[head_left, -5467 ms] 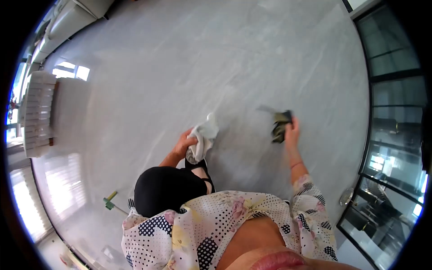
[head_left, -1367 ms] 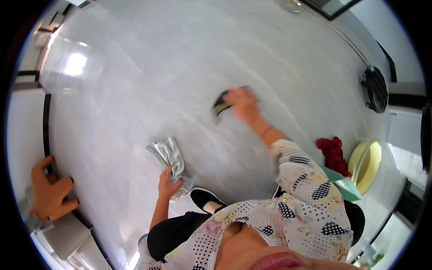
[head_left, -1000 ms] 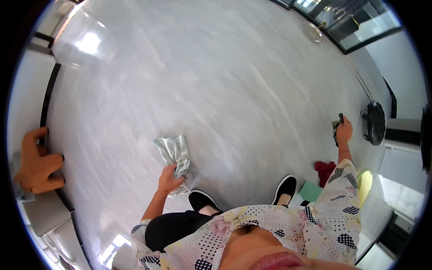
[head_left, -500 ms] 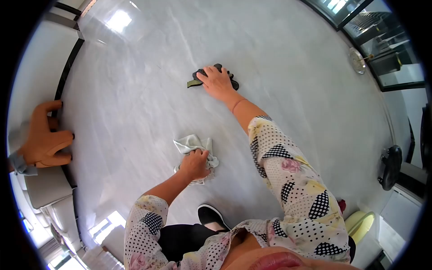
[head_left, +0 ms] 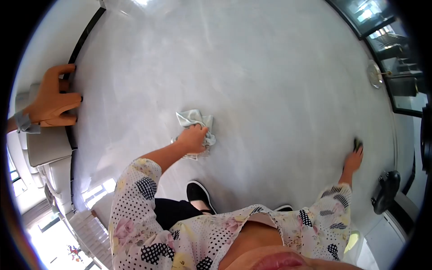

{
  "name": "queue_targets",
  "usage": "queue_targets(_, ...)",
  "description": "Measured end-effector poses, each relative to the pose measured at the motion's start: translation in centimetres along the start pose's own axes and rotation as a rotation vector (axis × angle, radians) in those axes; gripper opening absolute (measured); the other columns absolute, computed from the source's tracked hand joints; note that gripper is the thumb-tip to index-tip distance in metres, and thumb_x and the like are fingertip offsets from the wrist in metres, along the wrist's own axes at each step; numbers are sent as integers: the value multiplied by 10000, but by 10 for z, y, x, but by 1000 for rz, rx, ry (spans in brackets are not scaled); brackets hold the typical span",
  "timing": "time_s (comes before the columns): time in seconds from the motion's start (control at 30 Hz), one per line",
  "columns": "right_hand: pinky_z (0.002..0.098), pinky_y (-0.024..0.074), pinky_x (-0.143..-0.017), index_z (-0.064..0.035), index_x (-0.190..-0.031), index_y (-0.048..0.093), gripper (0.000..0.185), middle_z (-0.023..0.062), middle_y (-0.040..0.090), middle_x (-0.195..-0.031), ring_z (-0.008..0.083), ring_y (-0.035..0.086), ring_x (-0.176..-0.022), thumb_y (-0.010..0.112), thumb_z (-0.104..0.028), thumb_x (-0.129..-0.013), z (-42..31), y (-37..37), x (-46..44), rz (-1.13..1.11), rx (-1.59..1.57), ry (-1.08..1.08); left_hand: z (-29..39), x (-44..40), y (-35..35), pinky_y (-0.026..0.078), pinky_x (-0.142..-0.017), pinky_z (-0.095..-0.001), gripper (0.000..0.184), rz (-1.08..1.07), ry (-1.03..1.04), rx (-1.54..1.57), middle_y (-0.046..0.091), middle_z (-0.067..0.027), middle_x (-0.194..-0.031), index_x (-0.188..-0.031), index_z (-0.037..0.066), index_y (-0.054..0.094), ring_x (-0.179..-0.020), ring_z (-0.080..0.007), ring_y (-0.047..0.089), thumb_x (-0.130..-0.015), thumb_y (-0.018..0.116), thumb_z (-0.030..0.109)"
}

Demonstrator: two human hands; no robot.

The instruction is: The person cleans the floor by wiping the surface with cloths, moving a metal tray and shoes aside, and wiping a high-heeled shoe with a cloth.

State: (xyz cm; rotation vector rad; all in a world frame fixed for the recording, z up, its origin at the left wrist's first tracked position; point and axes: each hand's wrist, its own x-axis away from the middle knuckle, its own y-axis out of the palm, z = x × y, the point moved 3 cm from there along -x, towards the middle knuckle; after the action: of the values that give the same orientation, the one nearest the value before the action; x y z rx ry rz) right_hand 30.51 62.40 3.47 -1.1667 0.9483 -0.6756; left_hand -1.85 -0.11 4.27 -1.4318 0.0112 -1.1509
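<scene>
My left hand [head_left: 193, 139] is closed on a crumpled pale grey-green cloth [head_left: 198, 119], pressed against the floor in front of me. Out to the far right, my right hand [head_left: 354, 159] reaches low with its fingers around a small dark item [head_left: 357, 145]. Motion blur and the hand hide most of that item; earlier it shows as black with an olive strap, like a sandal. Just below and right of this hand is a black rounded object [head_left: 386, 192] by the wall.
The shiny grey floor [head_left: 252, 76] spreads around me. An orange animal-shaped stool [head_left: 56, 99] stands by the left wall, with a beige seat [head_left: 49, 144] below it. Along the right are a glass-fronted cabinet [head_left: 396, 67] and a round clear-looking object [head_left: 374, 74]. My black shoe [head_left: 198, 193] is below the cloth.
My right hand has swept from the upper middle to the far right, carrying the black strapped item. My left hand stays on the cloth. The view has tilted and shifted.
</scene>
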Motion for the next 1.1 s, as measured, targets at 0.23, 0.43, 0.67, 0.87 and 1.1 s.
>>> queue_targets(0.23, 503, 505, -818, -97, -1242, 568, 345, 182, 616, -1149, 381, 610, -996, 490, -182, -917, 151, -110, 67, -306, 293, 173, 3, 0, -1, 502, -803, -423, 588, -25, 15, -22, 611, -213, -997, -1114, 28, 482, -951, -356, 613, -658, 704, 327)
queue_targets(0.43, 468, 474, -868, -84, -1296, 530, 392, 180, 605, -1172, 382, 579, -1051, 493, -189, -921, 59, -107, 8, -203, -149, -159, 66, 24, 18, 467, -860, -430, 764, -98, 229, 287, 619, -232, -1077, -1291, 13, 459, -1033, -368, 591, -663, 700, 377)
queue_targets(0.67, 335, 419, -952, 26, -1283, 511, 426, 155, 592, -1216, 254, 554, -1125, 545, -194, -920, -144, -116, 47, -615, -962, -480, 139, 105, 11, 440, -879, -422, 659, -302, 510, 543, 593, -231, -1097, -1269, 57, 452, -1043, -361, 564, -695, 662, 305)
queue_targets(0.87, 346, 536, -753, -76, -1209, 529, 341, 65, 630, -1005, 181, 634, -870, 572, -251, -920, -283, -136, 183, -1535, -1812, 35, 59, 155, 9, 481, -840, -347, 643, -187, 138, 1034, 620, -128, -1025, -1259, 33, 470, -957, -209, 587, -692, 673, 259)
queue_targets(1.1, 344, 509, -708, -67, -1114, 583, 328, 62, 646, -954, 197, 617, -793, 483, -334, -952, -388, -188, 287, -1944, -2251, 323, 12, 214, 42, 462, -891, -339, 655, 169, -105, 1189, 599, -156, -1095, -1286, 5, 470, -996, -233, 584, -703, 656, 240)
